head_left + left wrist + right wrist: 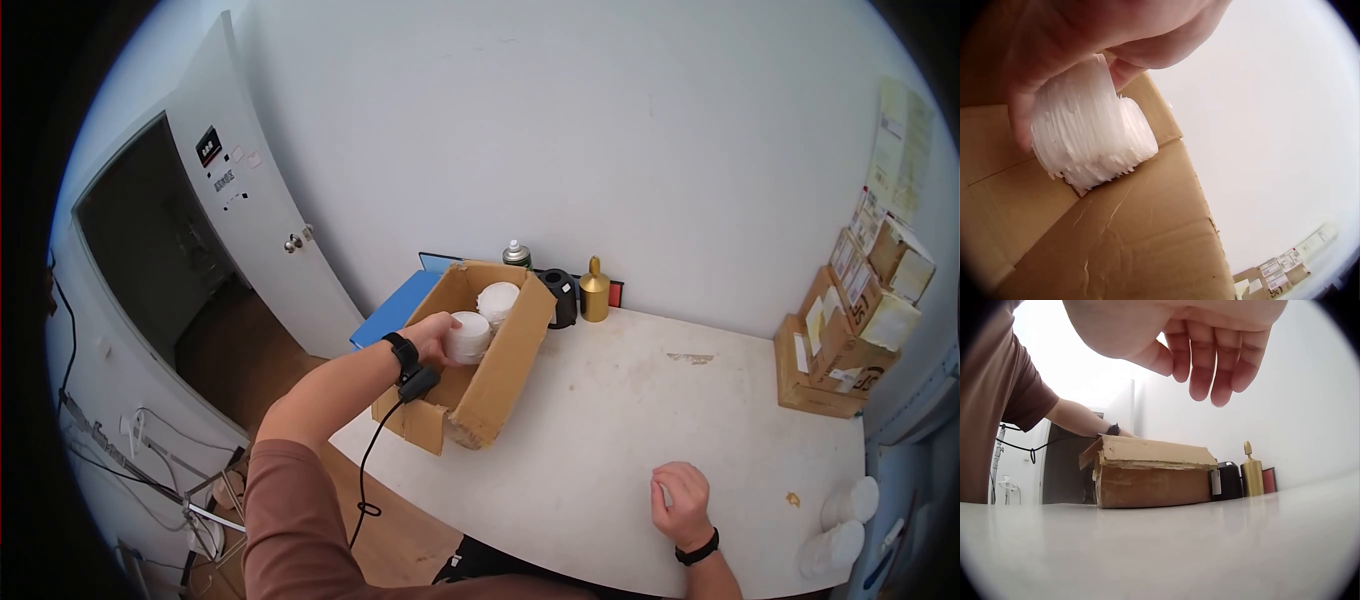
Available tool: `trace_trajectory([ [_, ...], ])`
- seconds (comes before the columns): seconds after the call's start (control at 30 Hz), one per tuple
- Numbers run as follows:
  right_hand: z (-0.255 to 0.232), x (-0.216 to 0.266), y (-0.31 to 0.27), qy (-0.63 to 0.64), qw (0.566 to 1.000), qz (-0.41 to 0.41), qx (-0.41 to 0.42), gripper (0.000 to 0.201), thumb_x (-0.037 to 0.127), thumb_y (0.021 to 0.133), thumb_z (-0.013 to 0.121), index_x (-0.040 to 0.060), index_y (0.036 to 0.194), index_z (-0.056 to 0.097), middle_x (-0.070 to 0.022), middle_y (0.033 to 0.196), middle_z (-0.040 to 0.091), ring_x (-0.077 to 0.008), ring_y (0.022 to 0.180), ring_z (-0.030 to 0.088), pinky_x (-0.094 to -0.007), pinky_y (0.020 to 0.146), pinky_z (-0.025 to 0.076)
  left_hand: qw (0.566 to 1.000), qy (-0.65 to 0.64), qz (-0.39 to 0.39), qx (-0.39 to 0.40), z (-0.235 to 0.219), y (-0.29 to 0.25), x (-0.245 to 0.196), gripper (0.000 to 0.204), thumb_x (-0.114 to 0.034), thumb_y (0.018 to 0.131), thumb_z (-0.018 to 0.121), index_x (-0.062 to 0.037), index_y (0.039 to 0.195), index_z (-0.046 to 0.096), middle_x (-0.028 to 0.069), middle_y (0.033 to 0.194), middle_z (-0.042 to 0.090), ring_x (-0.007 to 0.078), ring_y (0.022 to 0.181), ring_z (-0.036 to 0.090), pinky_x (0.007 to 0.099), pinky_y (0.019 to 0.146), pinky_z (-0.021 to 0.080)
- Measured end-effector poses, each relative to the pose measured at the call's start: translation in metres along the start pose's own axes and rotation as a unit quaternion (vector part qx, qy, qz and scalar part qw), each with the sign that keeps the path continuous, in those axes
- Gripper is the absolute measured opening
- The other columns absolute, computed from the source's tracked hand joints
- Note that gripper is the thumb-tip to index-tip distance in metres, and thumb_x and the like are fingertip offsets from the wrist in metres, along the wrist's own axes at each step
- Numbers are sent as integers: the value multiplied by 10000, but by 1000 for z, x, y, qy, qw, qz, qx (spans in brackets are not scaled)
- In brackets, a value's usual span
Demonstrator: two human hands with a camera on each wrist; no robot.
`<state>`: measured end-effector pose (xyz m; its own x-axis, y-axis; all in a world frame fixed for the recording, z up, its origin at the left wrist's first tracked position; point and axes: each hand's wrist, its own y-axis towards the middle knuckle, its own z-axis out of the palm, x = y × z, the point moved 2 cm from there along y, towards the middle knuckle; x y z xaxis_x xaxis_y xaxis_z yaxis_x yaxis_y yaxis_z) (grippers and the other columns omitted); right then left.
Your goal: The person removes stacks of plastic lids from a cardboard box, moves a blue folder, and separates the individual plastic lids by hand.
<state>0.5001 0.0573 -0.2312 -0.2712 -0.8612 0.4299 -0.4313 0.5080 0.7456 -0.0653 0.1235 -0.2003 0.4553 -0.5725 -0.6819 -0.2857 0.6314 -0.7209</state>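
Note:
My left hand (430, 338) reaches into an open cardboard box (510, 375) and grips a stack of thin, round, whitish plastic lids (467, 342), with fingers and thumb around its sides. In the left wrist view, the stack (1075, 119) shows many layered edges with small tabs. Close behind it in the box is a second stack of lids (497, 300), partly covered in the left wrist view. My right hand (682, 500) is over the front of the table, its fingers loosely bent and the palm holding nothing in the right wrist view.
Behind the box stand a spray can (516, 253), a black container (562, 300) and a gold bottle (594, 292). A blue panel (398, 308) lies left of it. Cartons (830, 350) pile up at the table's right, with more whitish stacks (835, 545) nearer. A cable (365, 480) hangs from my left wrist.

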Motion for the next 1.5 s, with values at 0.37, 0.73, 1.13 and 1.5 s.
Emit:
trace_trajectory([
  [0.37,-1,-3,1,5,1000,3,6,136,-54,784,739,14,885,677,-124,892,727,-339,816,712,-427,721,559,997,-64,17,-50,-7,37,4,599,-195,1039,378,2,1604,352,252,1688,374,448,1571,368,724,1251,283],
  [0.73,0,-5,-1,8,1000,14,26,149,-67,790,737,14,904,685,-136,904,738,-347,828,723,-427,733,566,999,34,-4,7,-17,64,13,538,-183,1114,458,1,1608,354,251,1706,375,437,1574,379,692,1241,336],
  [1.13,0,-2,3,15,999,23,32,139,-60,786,741,22,883,684,-119,862,715,-330,794,706,-418,715,570,974,223,-7,-29,38,-37,-18,611,-218,1056,624,24,1587,443,263,1643,475,473,1478,498,678,1190,383],
  [1.5,4,-8,-10,-1,1000,-8,24,90,-2,865,755,20,914,683,-111,910,696,-305,836,690,-403,749,567,794,584,69,153,53,-30,1,157,-81,964,679,-21,1038,804,-20,817,673,88,666,591,279,547,446],
])
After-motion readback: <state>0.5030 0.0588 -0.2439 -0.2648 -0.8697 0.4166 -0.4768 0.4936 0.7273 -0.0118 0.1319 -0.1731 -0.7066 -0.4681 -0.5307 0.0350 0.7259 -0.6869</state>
